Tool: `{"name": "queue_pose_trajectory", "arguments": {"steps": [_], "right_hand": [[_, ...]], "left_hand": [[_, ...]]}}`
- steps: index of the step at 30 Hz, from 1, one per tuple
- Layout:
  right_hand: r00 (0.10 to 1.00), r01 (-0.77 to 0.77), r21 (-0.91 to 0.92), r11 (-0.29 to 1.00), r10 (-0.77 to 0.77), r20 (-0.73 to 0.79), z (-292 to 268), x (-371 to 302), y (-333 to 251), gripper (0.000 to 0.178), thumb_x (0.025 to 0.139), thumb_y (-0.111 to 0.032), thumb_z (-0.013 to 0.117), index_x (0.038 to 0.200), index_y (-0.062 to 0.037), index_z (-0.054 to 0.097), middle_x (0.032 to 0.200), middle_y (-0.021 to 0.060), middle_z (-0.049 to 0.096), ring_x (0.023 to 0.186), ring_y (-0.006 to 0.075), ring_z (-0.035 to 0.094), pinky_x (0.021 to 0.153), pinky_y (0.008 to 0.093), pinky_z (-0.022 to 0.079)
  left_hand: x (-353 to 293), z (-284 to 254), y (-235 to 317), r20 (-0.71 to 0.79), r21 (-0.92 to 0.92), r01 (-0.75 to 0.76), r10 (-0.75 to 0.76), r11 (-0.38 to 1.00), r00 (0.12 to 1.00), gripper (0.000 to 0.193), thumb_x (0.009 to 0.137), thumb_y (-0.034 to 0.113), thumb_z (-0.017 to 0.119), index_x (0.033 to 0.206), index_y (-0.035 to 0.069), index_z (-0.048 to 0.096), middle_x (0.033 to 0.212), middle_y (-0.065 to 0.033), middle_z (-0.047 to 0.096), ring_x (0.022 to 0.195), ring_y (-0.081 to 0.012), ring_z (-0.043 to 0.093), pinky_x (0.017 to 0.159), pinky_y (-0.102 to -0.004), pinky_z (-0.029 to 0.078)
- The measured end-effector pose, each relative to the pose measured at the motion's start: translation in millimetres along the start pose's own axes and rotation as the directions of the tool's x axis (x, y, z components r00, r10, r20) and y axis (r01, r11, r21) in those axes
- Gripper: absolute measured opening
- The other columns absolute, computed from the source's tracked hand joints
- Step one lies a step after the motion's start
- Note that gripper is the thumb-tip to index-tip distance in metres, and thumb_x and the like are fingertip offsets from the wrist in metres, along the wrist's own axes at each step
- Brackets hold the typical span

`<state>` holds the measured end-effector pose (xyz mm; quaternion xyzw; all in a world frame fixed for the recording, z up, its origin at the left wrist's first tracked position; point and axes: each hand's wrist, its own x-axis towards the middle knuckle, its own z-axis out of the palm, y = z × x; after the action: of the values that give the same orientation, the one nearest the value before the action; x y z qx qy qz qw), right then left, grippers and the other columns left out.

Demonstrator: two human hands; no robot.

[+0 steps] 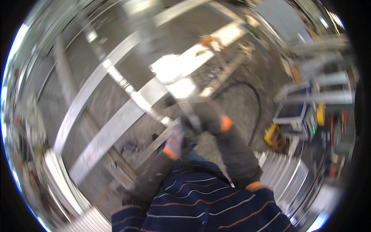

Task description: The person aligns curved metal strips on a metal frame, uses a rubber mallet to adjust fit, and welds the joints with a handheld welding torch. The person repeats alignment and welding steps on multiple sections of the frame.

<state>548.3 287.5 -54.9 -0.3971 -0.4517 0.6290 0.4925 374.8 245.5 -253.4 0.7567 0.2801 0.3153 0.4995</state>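
Both my hands are close together in front of my body, in dark work gloves with orange cuffs, smeared by motion. My left hand (178,139) is lower and nearer to me, its fingers curled. Just above it to the right, my right hand (208,116) is also closed. A narrow grey piece (189,110) shows between the gloves; its kind is too blurred to tell. Beyond the hands lie brightly lit, flat metal pieces (181,88). A long pale metal strip (112,139) runs from there to the lower left.
Another pale strip (83,94) curves across the left. A dark cable (258,112) bends over the grey floor to the right. Beyond it are a blue and white box (293,116), a yellow and black tool (273,136) and a stack of ribbed pale metal (280,176).
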Motion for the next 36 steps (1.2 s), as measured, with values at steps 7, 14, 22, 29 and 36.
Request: {"name": "queue_pose_trajectory", "arguments": {"steps": [7, 14, 22, 29, 36], "right_hand": [[0.946, 0.166, -0.98, 0.106, 0.263, 0.188, 77, 21, -48, 0.057, 0.085, -0.021, 0.075, 0.134, 0.003, 0.06, 0.118, 0.0194, 0.066, 0.104, 0.0355, 0.066, 0.086, 0.044, 0.054], [0.956, -0.045, -0.863, 0.502, 0.272, 0.109, 219, 256, 166, 0.051, 0.089, -0.044, 0.071, 0.117, -0.002, 0.067, 0.105, 0.0216, 0.074, 0.103, 0.038, 0.071, 0.087, 0.0424, 0.056], [0.39, -0.255, -0.934, -0.251, 0.857, -0.337, 14, 232, 375, 0.09, 0.073, -0.054, 0.084, 0.139, 0.0, 0.053, 0.124, 0.027, 0.065, 0.111, 0.0332, 0.067, 0.094, 0.0402, 0.053], [0.169, -0.928, -0.369, 0.052, 0.942, -0.291, 34, 190, 373, 0.048, 0.088, -0.017, 0.064, 0.133, -0.0127, 0.049, 0.084, 0.01, 0.058, 0.059, 0.0177, 0.059, 0.046, 0.0343, 0.047], [0.218, -0.941, -0.296, 0.166, 0.963, -0.155, 12, 194, 377, 0.044, 0.09, -0.011, 0.061, 0.131, -0.0067, 0.047, 0.075, 0.0065, 0.052, 0.048, 0.0165, 0.052, 0.039, 0.0357, 0.043]], "left_hand": [[35, -5, -3, -0.311, 0.268, -0.08, 0.164, 0.96, 0.936, 0.061, 0.084, 0.043, 0.073, 0.124, 0.0, 0.058, 0.115, -0.0207, 0.06, 0.112, -0.0401, 0.057, 0.1, -0.0522, 0.042], [28, 3, 2, -0.31, 0.407, -0.096, 0.236, 0.908, 0.921, 0.043, 0.086, 0.034, 0.066, 0.115, 0.004, 0.06, 0.114, -0.0157, 0.061, 0.112, -0.0338, 0.058, 0.102, -0.0492, 0.042], [-4, -30, -3, -0.34, 0.13, -0.17, 0.205, 0.977, 0.918, 0.021, 0.082, 0.024, 0.062, 0.096, 0.009, 0.066, 0.104, -0.0123, 0.062, 0.103, -0.0305, 0.06, 0.099, -0.0479, 0.045], [-51, -44, -47, -0.299, -0.105, -0.359, 0.315, 0.927, 0.901, 0.044, 0.097, 0.015, 0.049, 0.139, 0.001, 0.054, 0.139, -0.0236, 0.056, 0.134, -0.041, 0.052, 0.113, -0.0573, 0.042], [-96, -169, -229, -0.481, -0.226, 0.466, -0.514, 0.856, 0.71, 0.052, 0.085, 0.01, 0.075, 0.132, -0.003, 0.057, 0.121, -0.0232, 0.062, 0.114, -0.038, 0.062, 0.095, -0.0456, 0.052]]}}
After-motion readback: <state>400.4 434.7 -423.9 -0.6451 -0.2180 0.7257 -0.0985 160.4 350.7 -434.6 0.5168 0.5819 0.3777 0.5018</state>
